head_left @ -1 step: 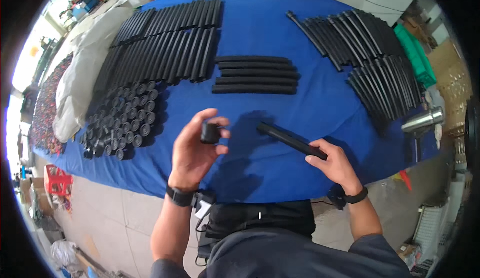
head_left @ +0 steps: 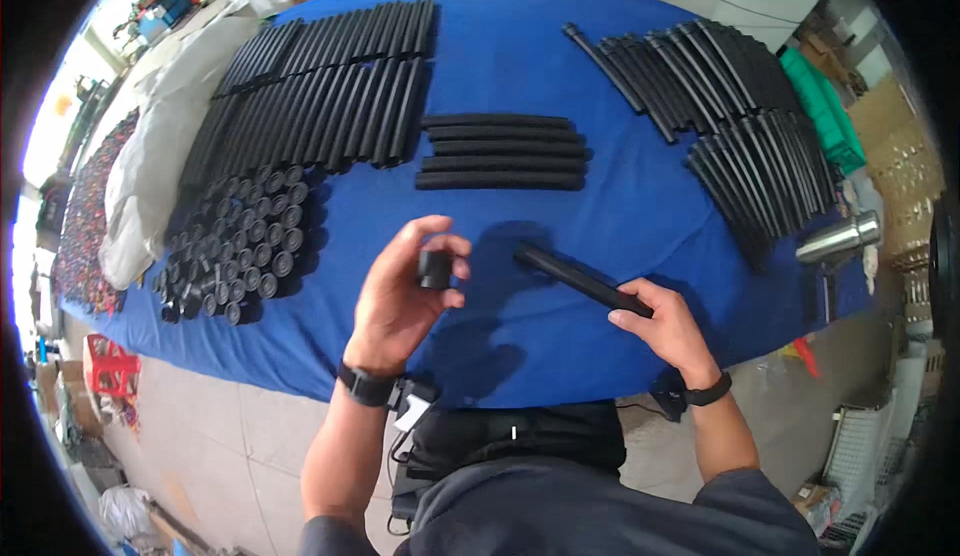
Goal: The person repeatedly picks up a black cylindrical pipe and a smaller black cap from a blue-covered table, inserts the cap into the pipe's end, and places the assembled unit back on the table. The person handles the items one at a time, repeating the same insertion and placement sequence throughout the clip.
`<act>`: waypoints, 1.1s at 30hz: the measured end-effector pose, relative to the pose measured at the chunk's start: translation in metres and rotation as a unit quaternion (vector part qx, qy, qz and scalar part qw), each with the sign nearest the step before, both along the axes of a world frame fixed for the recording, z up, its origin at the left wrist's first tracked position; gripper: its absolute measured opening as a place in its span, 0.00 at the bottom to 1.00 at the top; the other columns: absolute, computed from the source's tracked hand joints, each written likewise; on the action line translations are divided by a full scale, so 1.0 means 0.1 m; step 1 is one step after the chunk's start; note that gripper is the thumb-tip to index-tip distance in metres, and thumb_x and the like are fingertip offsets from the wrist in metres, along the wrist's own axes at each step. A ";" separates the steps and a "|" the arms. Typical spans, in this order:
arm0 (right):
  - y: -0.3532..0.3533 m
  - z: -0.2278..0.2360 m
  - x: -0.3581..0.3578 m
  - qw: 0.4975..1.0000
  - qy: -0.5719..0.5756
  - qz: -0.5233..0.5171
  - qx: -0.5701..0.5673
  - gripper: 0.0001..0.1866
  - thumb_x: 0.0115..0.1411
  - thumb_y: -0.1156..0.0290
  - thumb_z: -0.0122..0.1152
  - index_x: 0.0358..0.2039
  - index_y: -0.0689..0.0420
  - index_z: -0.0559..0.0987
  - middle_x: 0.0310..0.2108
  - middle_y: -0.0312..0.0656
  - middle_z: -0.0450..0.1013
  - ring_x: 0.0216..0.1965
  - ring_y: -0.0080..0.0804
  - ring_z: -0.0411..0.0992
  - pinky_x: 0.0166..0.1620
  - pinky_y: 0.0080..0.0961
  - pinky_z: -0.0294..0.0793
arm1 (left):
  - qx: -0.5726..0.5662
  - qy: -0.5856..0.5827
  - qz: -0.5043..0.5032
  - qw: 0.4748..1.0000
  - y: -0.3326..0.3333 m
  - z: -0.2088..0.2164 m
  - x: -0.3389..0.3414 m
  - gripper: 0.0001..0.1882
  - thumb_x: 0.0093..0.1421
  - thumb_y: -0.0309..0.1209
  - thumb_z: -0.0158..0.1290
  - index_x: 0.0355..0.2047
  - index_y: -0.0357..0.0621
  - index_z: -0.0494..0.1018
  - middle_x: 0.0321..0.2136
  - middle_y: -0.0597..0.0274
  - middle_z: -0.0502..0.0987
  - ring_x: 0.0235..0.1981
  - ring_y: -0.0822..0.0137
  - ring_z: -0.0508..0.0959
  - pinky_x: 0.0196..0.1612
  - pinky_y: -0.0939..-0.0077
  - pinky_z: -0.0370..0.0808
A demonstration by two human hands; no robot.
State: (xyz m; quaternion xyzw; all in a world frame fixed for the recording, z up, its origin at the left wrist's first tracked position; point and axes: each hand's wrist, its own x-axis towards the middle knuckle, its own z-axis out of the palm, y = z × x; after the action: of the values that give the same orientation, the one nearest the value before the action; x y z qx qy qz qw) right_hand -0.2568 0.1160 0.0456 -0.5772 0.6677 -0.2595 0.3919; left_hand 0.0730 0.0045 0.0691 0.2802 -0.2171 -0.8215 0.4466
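A short black cylindrical cap (head_left: 435,270) sits in the curled fingers of my left hand (head_left: 398,291), palm turned toward the right. My right hand (head_left: 668,324) grips the near end of a black tube (head_left: 572,276), which slants away to the upper left above the blue cloth. The tube's far end points toward the cap, with a gap between them. Left of my left hand, a cluster of similar black caps (head_left: 245,246) stands on the cloth. Beyond both hands lie several black tubes (head_left: 500,146) side by side.
Rows of black tubes (head_left: 320,106) cover the far left of the blue table (head_left: 500,46). More thin black tubes (head_left: 745,96) with collared ends fan out at right, near a green bin (head_left: 825,116) and a metal cylinder (head_left: 838,238). A white sheet (head_left: 165,146) lies along the left.
My left hand has shifted slightly right with the cap, closer to the tube's far end. My right hand keeps its grip on the tube, nearly unmoved.
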 end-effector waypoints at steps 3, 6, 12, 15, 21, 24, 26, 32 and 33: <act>0.08 0.04 -0.14 0.981 -0.142 -0.098 0.093 0.18 0.59 0.72 0.73 0.48 0.61 0.79 0.31 0.29 0.74 0.32 0.14 0.68 0.34 0.18 0.70 | -0.030 -0.100 -0.118 0.988 -0.20 -0.25 -0.39 0.14 0.73 0.39 0.46 0.45 0.41 0.73 0.24 0.62 0.76 0.21 0.70 0.73 0.22 0.77 0.72; 0.14 -0.04 -0.25 0.978 -0.196 -0.070 0.024 0.17 0.60 0.73 0.72 0.48 0.60 0.79 0.31 0.29 0.74 0.28 0.12 0.67 0.30 0.13 0.66 | -0.029 -0.083 -0.215 0.973 -0.21 -0.44 -0.70 0.11 0.68 0.28 0.53 0.49 0.40 0.73 0.27 0.61 0.79 0.23 0.72 0.77 0.25 0.79 0.74; 0.14 0.11 -0.28 0.990 0.058 0.106 -0.071 0.26 0.54 0.68 0.76 0.49 0.64 0.76 0.36 0.43 0.75 0.37 0.33 0.74 0.43 0.29 0.74 | -0.119 0.086 -0.302 0.942 -0.10 -0.63 -0.85 0.27 0.61 0.25 0.63 0.61 0.41 0.72 0.28 0.56 0.82 0.24 0.70 0.79 0.28 0.78 0.76; 0.12 0.11 -0.03 0.978 0.142 0.101 -0.114 0.31 0.50 0.67 0.80 0.50 0.62 0.74 0.42 0.46 0.77 0.43 0.39 0.77 0.48 0.33 0.76 | -0.140 0.102 -0.325 0.930 -0.08 -0.66 -0.84 0.27 0.58 0.26 0.65 0.58 0.39 0.75 0.27 0.54 0.82 0.24 0.69 0.79 0.28 0.77 0.76; 0.12 -0.06 0.19 0.993 0.026 0.012 -0.117 0.26 0.52 0.72 0.77 0.48 0.61 0.73 0.39 0.46 0.76 0.43 0.38 0.77 0.47 0.33 0.77 | -0.179 0.102 -0.360 0.910 -0.07 -0.65 -0.75 0.30 0.56 0.28 0.68 0.60 0.39 0.74 0.28 0.54 0.84 0.27 0.69 0.83 0.31 0.79 0.77; 0.08 0.04 0.14 0.994 -0.006 0.069 -0.080 0.23 0.53 0.74 0.76 0.46 0.61 0.74 0.39 0.44 0.76 0.44 0.36 0.77 0.48 0.31 0.76 | -0.163 0.112 -0.379 0.904 -0.07 -0.65 -0.72 0.31 0.56 0.28 0.68 0.60 0.38 0.74 0.28 0.55 0.84 0.27 0.69 0.83 0.30 0.79 0.77; -0.01 0.18 0.11 0.989 -0.011 0.130 -0.070 0.21 0.53 0.75 0.76 0.45 0.61 0.75 0.40 0.44 0.77 0.44 0.35 0.77 0.48 0.30 0.76 | -0.169 0.141 -0.380 0.898 -0.04 -0.67 -0.72 0.31 0.56 0.28 0.68 0.60 0.38 0.74 0.28 0.55 0.84 0.27 0.69 0.83 0.29 0.79 0.77; 0.03 0.15 0.15 0.994 -0.028 0.091 -0.058 0.22 0.57 0.71 0.73 0.50 0.63 0.76 0.43 0.43 0.76 0.44 0.34 0.76 0.50 0.29 0.75 | -0.177 0.160 -0.387 0.891 -0.02 -0.67 -0.74 0.32 0.56 0.28 0.68 0.61 0.37 0.73 0.29 0.55 0.84 0.28 0.68 0.84 0.29 0.79 0.77; 0.04 0.14 0.12 0.994 -0.023 0.095 -0.051 0.23 0.58 0.71 0.72 0.52 0.63 0.76 0.44 0.43 0.76 0.44 0.34 0.76 0.50 0.29 0.74 | -0.176 0.160 -0.388 0.890 -0.02 -0.66 -0.73 0.32 0.56 0.28 0.68 0.61 0.37 0.73 0.29 0.56 0.85 0.29 0.68 0.84 0.29 0.79 0.78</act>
State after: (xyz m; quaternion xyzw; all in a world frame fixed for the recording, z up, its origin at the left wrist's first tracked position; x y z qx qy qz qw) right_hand -0.2447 0.1197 0.0597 -0.6509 0.5868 -0.2682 0.4001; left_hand -0.0001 0.0023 0.0031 -0.0448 -0.3748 -0.9116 0.1627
